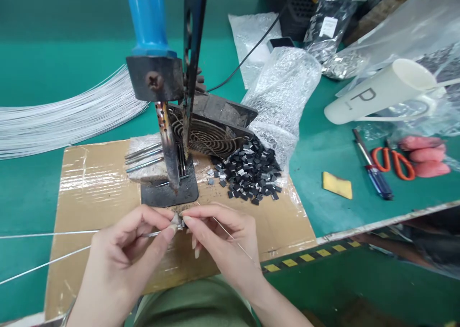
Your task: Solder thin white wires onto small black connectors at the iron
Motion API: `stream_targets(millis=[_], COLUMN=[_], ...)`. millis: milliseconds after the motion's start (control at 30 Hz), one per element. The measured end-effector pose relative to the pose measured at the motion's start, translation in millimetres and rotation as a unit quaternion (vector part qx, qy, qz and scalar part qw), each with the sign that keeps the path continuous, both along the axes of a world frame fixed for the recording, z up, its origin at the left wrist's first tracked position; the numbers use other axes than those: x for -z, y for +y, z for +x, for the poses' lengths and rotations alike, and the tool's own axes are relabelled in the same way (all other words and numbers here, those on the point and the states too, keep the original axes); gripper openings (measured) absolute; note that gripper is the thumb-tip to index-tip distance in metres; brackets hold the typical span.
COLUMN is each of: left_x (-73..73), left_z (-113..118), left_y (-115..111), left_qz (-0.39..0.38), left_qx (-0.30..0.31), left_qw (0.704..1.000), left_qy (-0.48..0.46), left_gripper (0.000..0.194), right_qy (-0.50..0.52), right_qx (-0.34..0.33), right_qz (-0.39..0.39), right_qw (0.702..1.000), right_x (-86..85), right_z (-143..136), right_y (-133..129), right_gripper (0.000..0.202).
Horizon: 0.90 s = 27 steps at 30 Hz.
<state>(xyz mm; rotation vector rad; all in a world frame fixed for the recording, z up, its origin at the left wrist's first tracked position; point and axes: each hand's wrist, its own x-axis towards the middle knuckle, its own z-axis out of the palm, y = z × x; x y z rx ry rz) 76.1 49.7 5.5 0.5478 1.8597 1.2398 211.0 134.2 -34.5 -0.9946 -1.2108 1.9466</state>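
Observation:
Both my hands meet over the cardboard, just below the tip of a soldering iron (168,147) clamped point-down in a stand. My left hand (124,253) is closed in a pinch on a white wire (46,264) coming in from the left; a small grey piece shows at its fingertips. Opposite it, my right hand (228,231) pinches a tiny connector with metal pins (183,223), mostly covered by the fingers. A thin bare wire (233,239) runs across the right hand. The fingertips of the two hands are almost touching.
Behind the iron stands a sooty fan (215,138), with a pile of small black connectors (251,174) beside it. White wires (72,126) lie back left. To the right are a yellow sponge (337,185), screwdriver (373,166), orange-handled scissors (393,162) and white cup (388,92).

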Motion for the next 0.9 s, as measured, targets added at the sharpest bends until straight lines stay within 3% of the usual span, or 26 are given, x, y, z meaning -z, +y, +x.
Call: stream_targets(millis=[367, 900], left_x=[9.2, 7.2], left_z=[-13.7, -8.2], left_y=[-5.4, -0.6], left_qz=[0.013, 0.006], left_qx=[0.08, 0.053], left_qw=[0.996, 0.998], left_qy=[0.033, 0.027], left_gripper=[0.013, 0.014], right_qy=[-0.015, -0.015], right_qx=[-0.018, -0.029], right_qz=[0.014, 0.026], right_qw=[1.0, 0.999], right_x=[0.9, 3.3], right_z=[2.3, 3.6], right_y=[0.9, 1.7], right_gripper=[0.007, 0.008])
